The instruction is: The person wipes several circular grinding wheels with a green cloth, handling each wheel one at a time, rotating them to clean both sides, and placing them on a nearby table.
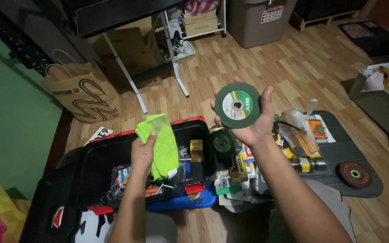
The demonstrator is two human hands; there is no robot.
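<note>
Two hands are raised above an open black toolbox (113,157) with red latches that sits on the wooden floor (257,67). The right hand (253,119) is closed around a green cutting disc (237,105), fingers curled behind its rim and thumb along one edge, so that the disc's labelled face with its small centre hole turns upward toward the camera, well above the clutter below. The left hand (143,153) grips a bright yellow-green cloth (160,144), bunched and draped over the fingers, just over the toolbox's inner tray of mixed tools. A second green disc (223,143) lies just beside the toolbox's right edge, below the held one. Further right, a dark grey mat (352,148) carries a reddish-brown grinding wheel (355,174), a clear plastic bag of small parts (299,132) and a few packets. A brown paper bag (84,92) stands near the green wall at the left, by the white legs of a worktop (127,13).
</note>
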